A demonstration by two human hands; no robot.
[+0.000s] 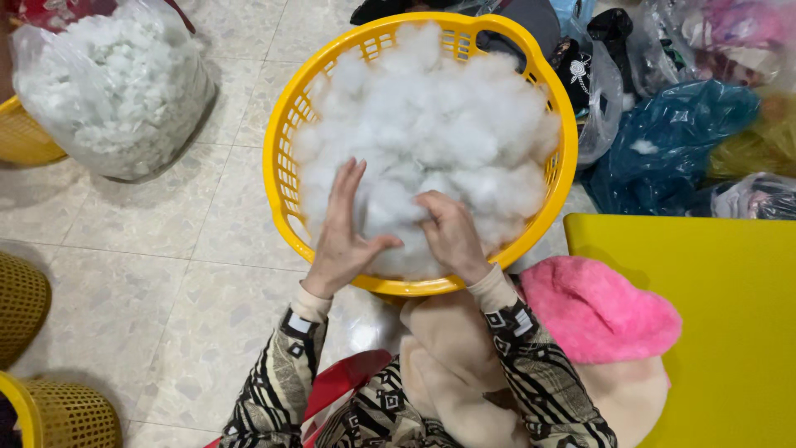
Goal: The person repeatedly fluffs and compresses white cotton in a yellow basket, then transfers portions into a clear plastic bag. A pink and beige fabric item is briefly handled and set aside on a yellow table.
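Stuffing: a heap of white fluffy stuffing (pixel 431 133) fills the yellow basket (pixel 286 158) on the tiled floor (pixel 157 274), right in front of your knees.
Left hand: your left hand (pixel 342 241) lies on the near edge of the heap, fingers spread and loose — open, thumb pressed into the fluff.
Right hand: your right hand (pixel 448 236) sits just beside it, fingers curled down into the stuffing — pinching a tuft, as far as I can judge.
Handling: it looks very light, soft and springy; it should squash under any grip and pull apart in wisps rather than lift as one lump.
Where to hold: take it from the top of the heap, fingers sunk well in, not by stray strands at the rim.
Around you: a clear bag of the same white stuffing (pixel 112 91) stands to the left, well apart; a pink plush piece (pixel 593 311) rests by your right sleeve, beside a yellow surface (pixel 721 332).
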